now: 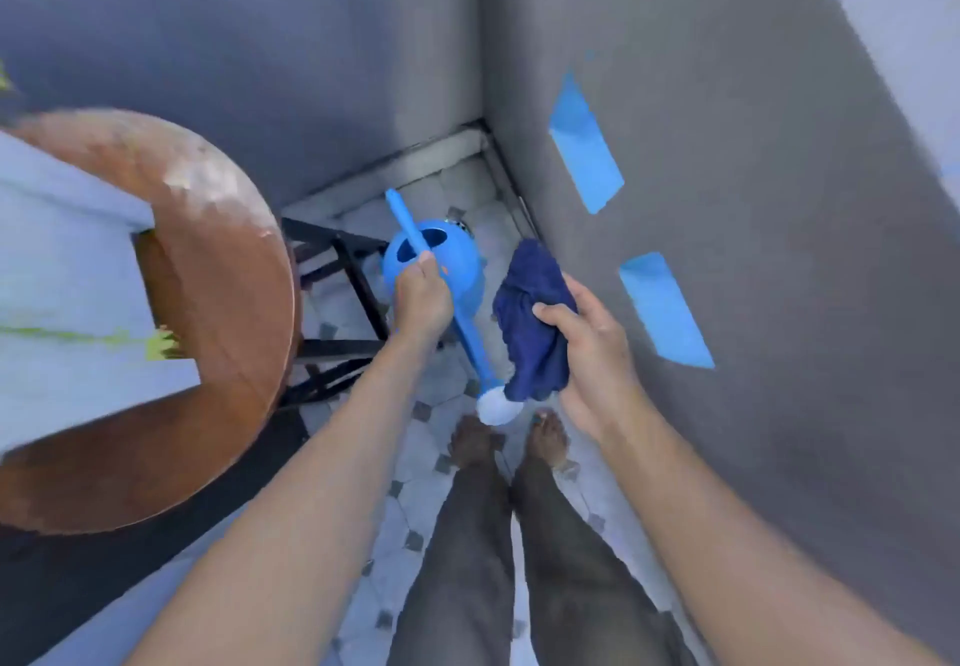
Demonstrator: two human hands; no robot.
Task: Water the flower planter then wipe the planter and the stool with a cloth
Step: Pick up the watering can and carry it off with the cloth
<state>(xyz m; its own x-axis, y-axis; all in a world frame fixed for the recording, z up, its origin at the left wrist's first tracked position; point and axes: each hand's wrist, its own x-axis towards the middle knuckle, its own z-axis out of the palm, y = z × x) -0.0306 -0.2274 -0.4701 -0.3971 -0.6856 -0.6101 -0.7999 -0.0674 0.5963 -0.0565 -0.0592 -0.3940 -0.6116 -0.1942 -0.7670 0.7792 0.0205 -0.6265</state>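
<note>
A blue watering can (457, 270) with a white rose head hangs low over the tiled floor, and my left hand (422, 296) grips its handle. My right hand (587, 348) holds a bunched dark blue cloth (532, 322) just right of the can's spout. At the left stands the round brown wooden stool (223, 301) on black legs. On the stool sits the pale rectangular planter (62, 270), blurred, with a little green showing at its edge.
Grey walls meet in a corner (480, 119) straight ahead. The right wall carries blue patches (584, 156). My bare feet (509, 442) stand on the white and grey tiled floor below the can.
</note>
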